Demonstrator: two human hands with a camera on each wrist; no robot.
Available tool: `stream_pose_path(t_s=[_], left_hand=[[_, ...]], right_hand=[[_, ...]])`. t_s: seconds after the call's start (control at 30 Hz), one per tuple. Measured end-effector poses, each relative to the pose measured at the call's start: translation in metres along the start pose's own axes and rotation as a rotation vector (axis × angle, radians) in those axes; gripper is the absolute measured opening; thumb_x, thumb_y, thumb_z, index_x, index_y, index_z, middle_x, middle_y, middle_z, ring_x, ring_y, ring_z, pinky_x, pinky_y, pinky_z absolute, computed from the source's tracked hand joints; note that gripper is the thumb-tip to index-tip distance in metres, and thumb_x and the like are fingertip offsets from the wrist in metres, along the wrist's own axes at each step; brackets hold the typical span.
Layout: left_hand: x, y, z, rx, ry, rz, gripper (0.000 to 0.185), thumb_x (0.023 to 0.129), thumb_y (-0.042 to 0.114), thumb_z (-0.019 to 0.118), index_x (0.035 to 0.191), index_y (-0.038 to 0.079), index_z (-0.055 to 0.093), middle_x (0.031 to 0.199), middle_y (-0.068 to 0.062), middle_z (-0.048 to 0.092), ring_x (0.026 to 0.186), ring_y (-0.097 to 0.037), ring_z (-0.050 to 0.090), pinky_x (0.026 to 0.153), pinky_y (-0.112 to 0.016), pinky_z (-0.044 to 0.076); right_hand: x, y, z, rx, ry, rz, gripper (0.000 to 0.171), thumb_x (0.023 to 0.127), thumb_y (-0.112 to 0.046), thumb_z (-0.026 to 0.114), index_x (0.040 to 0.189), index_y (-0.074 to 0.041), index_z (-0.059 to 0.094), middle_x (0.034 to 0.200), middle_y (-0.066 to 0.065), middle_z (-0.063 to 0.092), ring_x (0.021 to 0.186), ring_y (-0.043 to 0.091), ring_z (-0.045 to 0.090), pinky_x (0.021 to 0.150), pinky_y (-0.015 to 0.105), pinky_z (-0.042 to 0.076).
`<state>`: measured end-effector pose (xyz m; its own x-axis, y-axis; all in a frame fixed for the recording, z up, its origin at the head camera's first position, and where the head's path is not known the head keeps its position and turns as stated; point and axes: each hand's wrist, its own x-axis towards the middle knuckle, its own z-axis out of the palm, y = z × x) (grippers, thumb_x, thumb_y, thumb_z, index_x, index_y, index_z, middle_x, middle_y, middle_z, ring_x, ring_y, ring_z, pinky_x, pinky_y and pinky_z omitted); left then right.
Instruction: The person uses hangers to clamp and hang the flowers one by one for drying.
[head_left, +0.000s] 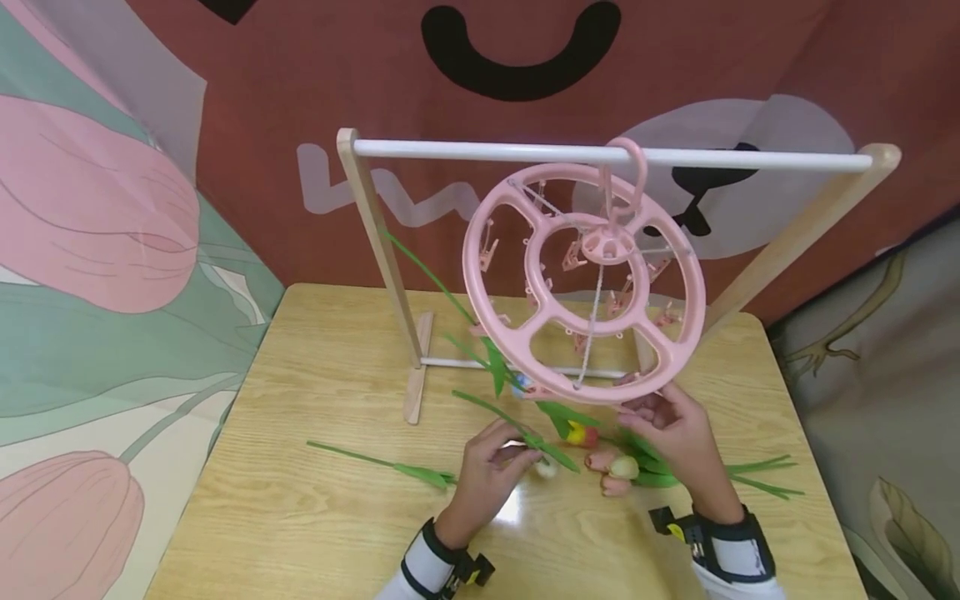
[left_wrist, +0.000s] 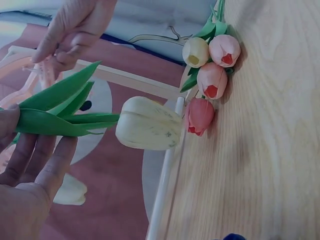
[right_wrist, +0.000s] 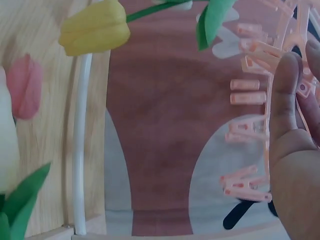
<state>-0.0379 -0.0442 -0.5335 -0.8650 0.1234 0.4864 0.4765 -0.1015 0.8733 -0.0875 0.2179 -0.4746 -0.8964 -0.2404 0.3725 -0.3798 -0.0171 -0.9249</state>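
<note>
Clip hanger [head_left: 585, 283] hangs on rack rail [head_left: 600, 155]; rack stands on table [head_left: 315, 467]; tulips [head_left: 630, 467] before rack.

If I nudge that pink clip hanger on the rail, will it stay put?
Probably not. The pink clip hanger hangs from the white rail by a single hook, so it would likely swing and tilt. It looks like thin, light plastic, and the right hand already grips its lower rim, seemingly steadying it.
</note>
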Motion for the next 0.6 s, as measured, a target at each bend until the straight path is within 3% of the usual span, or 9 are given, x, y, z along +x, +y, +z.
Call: stream_pose_path(t_s=[0.13, 0.27, 0.4, 0.6], left_hand=[[-0.001, -0.002, 0.0, 0.017, 0.021, -0.006, 0.015, 0.092, -0.006, 0.072, 0.106, -0.005, 0.067, 0.104, -0.022, 0.067, 0.102, -0.016, 0.071, 0.083, -0.037, 0.065], [0.0, -0.005, -0.003, 0.007, 0.036, -0.071, 0.013, 0.094, -0.002, 0.072, 0.107, -0.003, 0.068, 0.104, -0.023, 0.07, 0.099, -0.023, 0.074, 0.082, -0.036, 0.065], [0.001, -0.007, -0.005, -0.011, 0.061, -0.151, 0.014, 0.094, 0.001, 0.073, 0.106, -0.003, 0.069, 0.104, -0.023, 0.073, 0.096, -0.031, 0.076, 0.082, -0.035, 0.065], [0.003, -0.013, -0.005, -0.005, 0.095, -0.203, 0.016, 0.092, 0.002, 0.075, 0.107, -0.003, 0.071, 0.102, -0.022, 0.074, 0.096, -0.023, 0.075, 0.08, -0.035, 0.066]], right_hand=[[-0.006, -0.004, 0.013, 0.039, -0.03, -0.038, 0.053, 0.079, 0.031, 0.066, 0.128, 0.012, 0.058, 0.105, 0.003, 0.071, 0.092, 0.009, 0.072, 0.076, 0.02, 0.063], [-0.008, -0.011, 0.024, 0.027, -0.067, -0.039, 0.052, 0.082, 0.025, 0.069, 0.129, 0.006, 0.059, 0.102, 0.005, 0.071, 0.092, 0.008, 0.072, 0.076, 0.021, 0.063], [-0.008, -0.016, 0.036, 0.02, -0.085, -0.049, 0.051, 0.081, 0.025, 0.071, 0.128, 0.008, 0.059, 0.106, 0.003, 0.072, 0.092, 0.008, 0.072, 0.073, 0.023, 0.064], [-0.004, -0.018, 0.052, 0.013, -0.06, -0.059, 0.049, 0.076, 0.028, 0.073, 0.12, 0.011, 0.063, 0.102, 0.004, 0.076, 0.087, 0.008, 0.074, 0.066, 0.024, 0.064]])
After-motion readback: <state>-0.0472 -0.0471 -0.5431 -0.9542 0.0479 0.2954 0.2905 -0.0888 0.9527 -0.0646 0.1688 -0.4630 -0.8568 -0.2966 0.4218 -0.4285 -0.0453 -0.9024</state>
